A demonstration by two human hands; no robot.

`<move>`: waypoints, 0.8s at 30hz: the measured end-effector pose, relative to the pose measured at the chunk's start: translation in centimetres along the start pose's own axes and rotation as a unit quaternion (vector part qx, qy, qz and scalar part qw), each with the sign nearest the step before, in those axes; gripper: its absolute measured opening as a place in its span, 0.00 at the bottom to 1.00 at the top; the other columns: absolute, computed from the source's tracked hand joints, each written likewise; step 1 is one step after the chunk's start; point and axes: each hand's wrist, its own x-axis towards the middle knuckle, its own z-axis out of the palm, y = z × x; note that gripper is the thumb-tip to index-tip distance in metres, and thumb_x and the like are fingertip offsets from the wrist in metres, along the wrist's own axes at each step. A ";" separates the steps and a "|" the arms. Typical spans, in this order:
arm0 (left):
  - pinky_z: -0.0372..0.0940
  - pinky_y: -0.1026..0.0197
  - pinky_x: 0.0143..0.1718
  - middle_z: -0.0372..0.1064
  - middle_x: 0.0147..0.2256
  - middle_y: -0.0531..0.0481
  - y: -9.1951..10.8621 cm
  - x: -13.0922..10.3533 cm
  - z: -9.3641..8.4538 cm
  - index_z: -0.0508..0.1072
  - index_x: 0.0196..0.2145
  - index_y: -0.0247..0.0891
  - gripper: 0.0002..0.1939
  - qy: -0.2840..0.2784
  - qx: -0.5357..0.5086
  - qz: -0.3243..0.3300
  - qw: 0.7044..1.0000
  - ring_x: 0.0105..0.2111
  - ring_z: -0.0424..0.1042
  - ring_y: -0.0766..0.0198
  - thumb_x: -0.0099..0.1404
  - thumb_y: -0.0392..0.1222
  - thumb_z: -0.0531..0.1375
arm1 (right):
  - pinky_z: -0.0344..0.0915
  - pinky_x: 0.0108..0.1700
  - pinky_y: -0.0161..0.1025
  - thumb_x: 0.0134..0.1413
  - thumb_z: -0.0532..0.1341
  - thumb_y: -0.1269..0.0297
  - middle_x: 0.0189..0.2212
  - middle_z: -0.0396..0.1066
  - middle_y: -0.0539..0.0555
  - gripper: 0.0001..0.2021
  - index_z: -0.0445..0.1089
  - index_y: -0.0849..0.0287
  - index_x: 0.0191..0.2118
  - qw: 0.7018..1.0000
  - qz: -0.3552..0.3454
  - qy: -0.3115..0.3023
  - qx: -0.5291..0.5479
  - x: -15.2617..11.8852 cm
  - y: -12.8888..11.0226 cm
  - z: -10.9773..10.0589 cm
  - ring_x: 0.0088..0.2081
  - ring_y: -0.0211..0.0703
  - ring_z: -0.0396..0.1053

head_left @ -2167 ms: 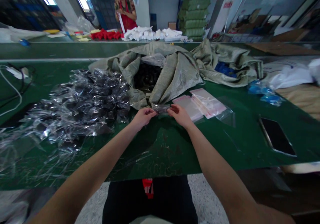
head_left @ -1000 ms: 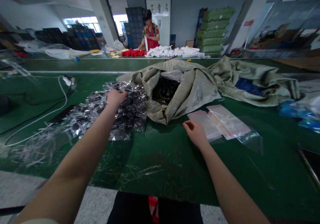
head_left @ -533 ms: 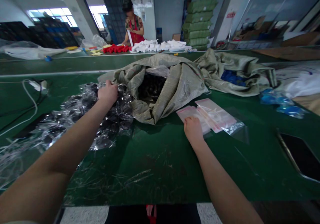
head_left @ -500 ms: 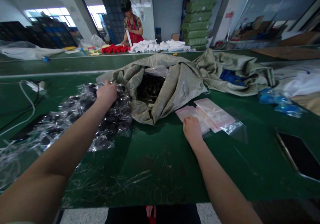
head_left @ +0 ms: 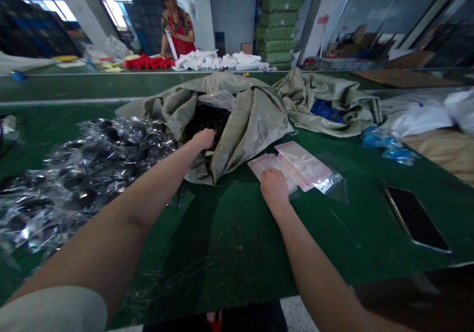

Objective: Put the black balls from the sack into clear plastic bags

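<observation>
Left grip (head_left: 204,138) is knuckle-deep in the open mouth of the big grey-green sack (head_left: 255,120), fingertips lost in the dark, so can't tell if it's pinching anything or just poking around. Dark pieces (head_left: 207,116) fill that mouth, right by the fingers, too shadowy to make out properly.

Right grip (head_left: 274,186) is just off the sack's near right corner, fingers curled down onto a stack of flat clear bags (head_left: 267,162) with pinkish edges. They're touching it for sure, but no idea whether they've actually got hold of one. Another batch of clear bags (head_left: 305,165) overlaps that stack on the side away from the sack.

Left of the sack it's a big shiny heap of dark pieces in clear wrap (head_left: 122,147), all on the same green counter (head_left: 229,243). Way over to the right of the sack lies a phone (head_left: 416,218), and a second sack (head_left: 355,95) with blue stuff (head_left: 326,110) in it sits right beside the first. Beyond the sack, off to the left, a co-worker (head_left: 181,28) in a red apron holds a white strip (head_left: 171,45).
</observation>
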 end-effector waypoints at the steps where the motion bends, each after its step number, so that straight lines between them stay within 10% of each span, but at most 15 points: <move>1: 0.67 0.51 0.44 0.73 0.45 0.32 0.1 -0.7 -0.5 0.75 0.49 0.32 0.21 0.030 0.002 -0.017 0.999 0.44 0.73 0.47 0.60 0.42 0.58 | 0.61 0.42 0.40 0.61 0.51 0.74 0.39 0.72 0.64 0.13 0.73 0.66 0.40 1.000 0.006 0.006 0.000 0.0 0.0 0.0 0.43 0.50 0.67; 5: 0.65 0.52 0.50 0.72 0.48 0.41 1.1 -6.8 -2.5 0.72 0.52 0.38 0.25 0.220 -0.057 0.022 0.974 0.48 0.71 0.50 0.62 0.54 0.58 | 0.61 0.39 0.39 0.60 0.55 0.70 0.36 0.73 0.62 0.08 0.72 0.64 0.37 0.999 0.035 0.027 0.029 0.0 0.1 0.0 0.40 0.49 0.69; 9: 0.65 0.57 0.51 0.74 0.48 0.46 2.9 -14.9 0.2 0.74 0.50 0.40 0.23 0.116 -0.113 0.192 0.968 0.47 0.72 0.55 0.61 0.53 0.61 | 0.60 0.35 0.39 0.60 0.58 0.64 0.33 0.74 0.60 0.08 0.71 0.62 0.34 0.991 0.071 0.059 0.092 0.0 0.6 -0.4 0.35 0.47 0.70; 12: 0.66 0.57 0.48 0.73 0.48 0.46 3.8 -18.4 3.7 0.73 0.50 0.42 0.20 0.034 -0.080 0.180 0.980 0.45 0.73 0.55 0.62 0.49 0.61 | 0.62 0.37 0.40 0.61 0.56 0.64 0.32 0.74 0.59 0.09 0.71 0.61 0.35 0.970 0.073 0.155 0.174 -0.1 0.9 -1.2 0.34 0.46 0.70; 16: 0.65 0.55 0.50 0.72 0.50 0.42 3.6 -18.8 3.7 0.72 0.53 0.39 0.26 0.042 -0.135 0.144 0.979 0.48 0.72 0.53 0.59 0.52 0.63 | 0.66 0.42 0.40 0.60 0.56 0.61 0.34 0.74 0.55 0.09 0.70 0.60 0.37 0.898 -0.005 0.220 0.381 -0.6 0.2 -3.4 0.36 0.42 0.72; 24: 0.67 0.63 0.33 0.67 0.56 0.42 2.4 -17.8 -3.4 0.63 0.61 0.40 0.34 0.038 -0.419 0.196 0.886 0.32 0.73 0.66 0.59 0.52 0.62 | 0.71 0.35 0.39 0.50 0.65 0.56 0.29 0.76 0.51 0.10 0.73 0.57 0.35 0.808 -0.128 -0.003 0.575 -1.4 -2.9 -7.6 0.29 0.39 0.73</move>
